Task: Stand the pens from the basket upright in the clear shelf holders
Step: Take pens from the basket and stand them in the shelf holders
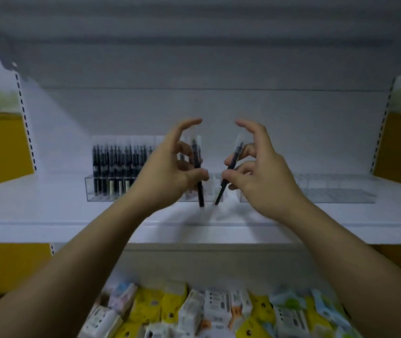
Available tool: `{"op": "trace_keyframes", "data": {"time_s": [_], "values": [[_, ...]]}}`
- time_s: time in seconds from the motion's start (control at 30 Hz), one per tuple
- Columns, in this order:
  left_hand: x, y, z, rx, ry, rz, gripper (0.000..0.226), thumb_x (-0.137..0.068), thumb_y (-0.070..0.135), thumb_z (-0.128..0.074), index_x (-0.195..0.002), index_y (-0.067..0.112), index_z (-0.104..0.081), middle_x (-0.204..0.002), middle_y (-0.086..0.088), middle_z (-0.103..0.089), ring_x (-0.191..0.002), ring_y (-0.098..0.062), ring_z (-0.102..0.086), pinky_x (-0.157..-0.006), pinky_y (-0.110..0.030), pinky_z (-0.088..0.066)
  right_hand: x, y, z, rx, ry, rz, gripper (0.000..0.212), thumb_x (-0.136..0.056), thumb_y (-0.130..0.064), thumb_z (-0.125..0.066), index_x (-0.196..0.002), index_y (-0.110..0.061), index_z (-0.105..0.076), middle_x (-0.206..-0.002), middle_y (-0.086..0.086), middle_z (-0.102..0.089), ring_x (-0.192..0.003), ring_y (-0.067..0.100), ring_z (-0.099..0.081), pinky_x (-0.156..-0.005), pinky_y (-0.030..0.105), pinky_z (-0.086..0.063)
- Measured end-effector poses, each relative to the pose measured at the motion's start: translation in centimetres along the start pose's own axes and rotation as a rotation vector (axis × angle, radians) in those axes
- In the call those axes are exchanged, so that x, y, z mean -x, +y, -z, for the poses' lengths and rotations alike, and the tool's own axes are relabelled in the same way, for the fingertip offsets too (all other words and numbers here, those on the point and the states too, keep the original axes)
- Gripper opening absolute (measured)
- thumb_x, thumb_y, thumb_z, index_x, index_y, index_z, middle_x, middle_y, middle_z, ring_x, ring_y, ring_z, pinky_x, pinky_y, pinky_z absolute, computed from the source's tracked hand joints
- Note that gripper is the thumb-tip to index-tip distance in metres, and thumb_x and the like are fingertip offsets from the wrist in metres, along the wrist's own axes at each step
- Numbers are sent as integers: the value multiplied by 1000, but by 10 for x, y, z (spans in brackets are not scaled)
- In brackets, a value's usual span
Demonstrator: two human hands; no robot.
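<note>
Pens [116, 167] already stand in a dark upright row in the left part of the left holder [89, 189], which sits on the white shelf [48, 211]. So part of the job looks done. The rest of that holder is mostly hidden behind the left hand [167, 174], and I can't tell how many slots are free there.

The left hand pinches the left pen [201, 195] between thumb and curled fingers, with the index finger lifted off it. That pen is close to upright, its lower tip hanging in front of the holder's right end. Just beside it, not touching, is the right pen [219, 195], tilted so its top leans right. The right hand [260, 176] grips it the same way, thumb and curled fingers, index raised. Further right, the right holder [341, 193] looks empty as far as I can see. It's all a bit blurry though.

My read: this is the placing step, one pen per hand, held up at the holders but not slotted yet. Next up is picking a free slot for each, straightening the right pen in particular, and lowering them tip first without knocking the row over.

The basket isn't in view. There's just a pile of packets [219, 311] on the level below.
</note>
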State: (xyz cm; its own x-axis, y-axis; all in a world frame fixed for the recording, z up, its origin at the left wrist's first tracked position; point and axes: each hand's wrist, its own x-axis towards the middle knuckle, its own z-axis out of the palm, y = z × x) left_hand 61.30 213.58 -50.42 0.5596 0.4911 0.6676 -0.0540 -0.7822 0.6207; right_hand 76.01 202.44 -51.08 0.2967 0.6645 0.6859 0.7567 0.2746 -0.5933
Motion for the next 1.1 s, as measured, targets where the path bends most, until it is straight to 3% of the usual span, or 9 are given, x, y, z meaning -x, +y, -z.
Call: {"op": "trace_keyframes", "data": {"time_s": [0.2, 0.33, 0.5, 0.7, 0.87, 0.93, 1.1], "values": [[-40, -4, 11, 33, 155, -55, 49, -89, 14, -63, -127, 41, -51, -103, 2, -56, -83, -8, -69, -66, -23, -59, -50, 16, -3, -55, 115, 110, 49, -93, -12, -61, -131, -39, -48, -92, -10, -53, -62, 15, -68, -63, 30, -61], [-62, -15, 9, -6, 180, -85, 25, -92, 20, -61, -113, 34, -62, -98, 7, -63, -81, -4, -68, -67, -29, -61, -81, 30, -18, -114, 173, 136, 50, -92, -12, -63, -133, -37, -49, -88, -7, -55, -64, 15, -67, -64, 34, -61], [-83, -27, 3, -88, 227, -156, 23, -90, 21, -65, -104, 39, -63, -88, 12, -68, -80, 1, -65, -73, -14, -54, -104, 43, -37, -173, 178, 148, 40, -90, -13, -66, -120, -33, -50, -89, -4, -60, -63, 16, -70, -61, 40, -60], [-95, -44, -1, -65, 298, -138, 19, -91, 20, -64, -108, 27, -59, -94, 8, -69, -82, -3, -67, -74, -27, -58, -114, 59, -46, -215, 151, 120, 40, -86, -13, -71, -114, -32, -50, -90, 0, -64, -63, 14, -69, -56, 30, -60], [-99, -47, 3, -60, 302, -151, 18, -91, 18, -64, -107, 24, -59, -91, 6, -71, -79, -4, -68, -72, -25, -58, -115, 69, -51, -224, 88, 104, 40, -84, -13, -73, -111, -33, -52, -90, 1, -66, -64, 17, -69, -60, 38, -61], [-99, -48, 2, -70, 279, -140, 19, -92, 19, -63, -110, 24, -58, -90, 6, -71, -77, -3, -68, -70, -23, -58, -114, 70, -54, -144, 83, 139, 40, -83, -18, -75, -114, -34, -55, -89, -5, -64, -64, 13, -68, -63, 34, -60], [-101, -53, 7, -91, 295, -140, 19, -91, 21, -64, -108, 25, -58, -89, 7, -72, -77, -1, -69, -72, -24, -59, -103, 77, -65, 3, 68, 220, 41, -84, -22, -74, -119, -34, -58, -82, -13, -60, -65, 1, -61, -60, 7, -48]]}}
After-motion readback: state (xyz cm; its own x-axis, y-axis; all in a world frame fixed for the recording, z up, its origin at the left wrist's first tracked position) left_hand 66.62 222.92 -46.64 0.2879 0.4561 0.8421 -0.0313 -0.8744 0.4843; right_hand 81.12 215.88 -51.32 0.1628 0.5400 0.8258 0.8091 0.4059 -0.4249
